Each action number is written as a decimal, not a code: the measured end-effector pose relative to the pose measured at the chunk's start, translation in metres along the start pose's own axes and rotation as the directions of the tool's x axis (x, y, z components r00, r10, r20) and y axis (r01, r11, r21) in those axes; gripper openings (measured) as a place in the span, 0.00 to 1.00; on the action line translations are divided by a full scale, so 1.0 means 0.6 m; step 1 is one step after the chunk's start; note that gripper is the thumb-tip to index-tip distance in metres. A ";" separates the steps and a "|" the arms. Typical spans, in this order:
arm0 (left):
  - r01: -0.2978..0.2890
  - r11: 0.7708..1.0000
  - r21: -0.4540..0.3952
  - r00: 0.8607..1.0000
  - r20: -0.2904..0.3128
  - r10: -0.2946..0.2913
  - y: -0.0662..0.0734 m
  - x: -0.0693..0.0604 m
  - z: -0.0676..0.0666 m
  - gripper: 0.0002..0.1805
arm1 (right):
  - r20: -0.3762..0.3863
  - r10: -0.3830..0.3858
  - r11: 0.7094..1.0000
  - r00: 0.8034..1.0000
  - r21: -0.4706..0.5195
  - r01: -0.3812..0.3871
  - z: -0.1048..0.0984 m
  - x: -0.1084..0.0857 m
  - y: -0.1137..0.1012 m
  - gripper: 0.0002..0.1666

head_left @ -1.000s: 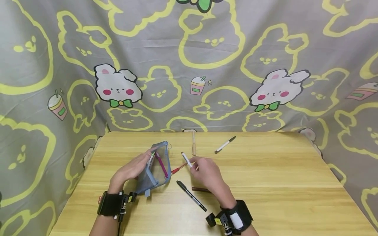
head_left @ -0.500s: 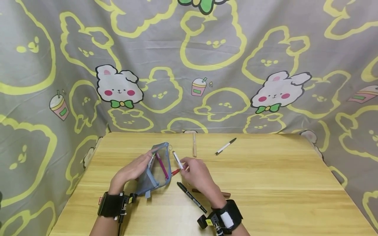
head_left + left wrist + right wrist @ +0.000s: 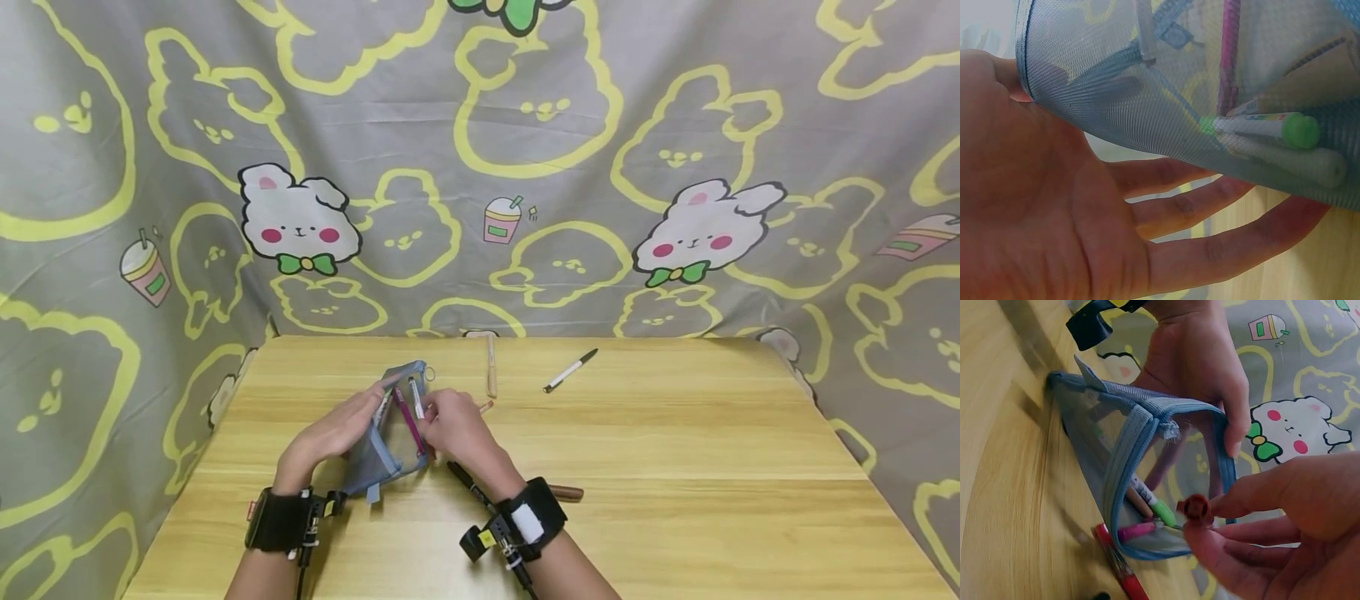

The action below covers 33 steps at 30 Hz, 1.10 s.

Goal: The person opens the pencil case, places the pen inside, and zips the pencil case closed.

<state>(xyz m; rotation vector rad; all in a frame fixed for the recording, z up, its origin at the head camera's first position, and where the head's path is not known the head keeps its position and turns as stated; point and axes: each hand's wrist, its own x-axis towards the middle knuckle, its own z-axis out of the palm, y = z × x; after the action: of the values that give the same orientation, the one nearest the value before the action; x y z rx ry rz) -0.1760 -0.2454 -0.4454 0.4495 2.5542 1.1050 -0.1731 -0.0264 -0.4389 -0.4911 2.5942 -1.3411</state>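
Note:
A blue mesh pouch (image 3: 367, 471) stands open on the table, its mouth facing right. My left hand (image 3: 330, 433) grips its upper edge, thumb on the rim (image 3: 1229, 469), with the other fingers behind the mesh in the left wrist view. Inside lie a magenta pen (image 3: 1229, 50), a green-capped marker (image 3: 1260, 128) and other pens. At the mouth, my right hand (image 3: 468, 437) pinches a white pen (image 3: 417, 398); its dark red end (image 3: 1196, 507) shows between thumb and fingers. A red pen (image 3: 1124, 575) lies on the table against the pouch's rim, partly hidden by my right hand in the head view.
A black marker (image 3: 462, 477), partly under my right wrist, and a brown pen (image 3: 566, 492) lie in front. Farther back are a beige pen (image 3: 492, 367) and a white pen with a dark cap (image 3: 572, 372). Patterned cloth (image 3: 420, 108) hangs behind the table.
My right hand has moved left with the white pen, from over the table to the pouch's mouth. My left hand and the pouch have stayed about where they were.

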 end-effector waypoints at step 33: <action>-0.035 0.999 0.003 0.999 0.019 0.035 -0.001 -0.004 -0.001 0.32 | 0.082 -0.141 0.988 0.987 -0.048 0.145 -0.103 -0.056 0.064 0.14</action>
<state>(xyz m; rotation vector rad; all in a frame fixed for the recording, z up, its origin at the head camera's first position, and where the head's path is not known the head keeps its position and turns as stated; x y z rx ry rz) -0.1740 -0.2475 -0.4452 0.5053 2.5409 1.1041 -0.1688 0.0534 -0.4347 -0.7368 2.5792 -1.2679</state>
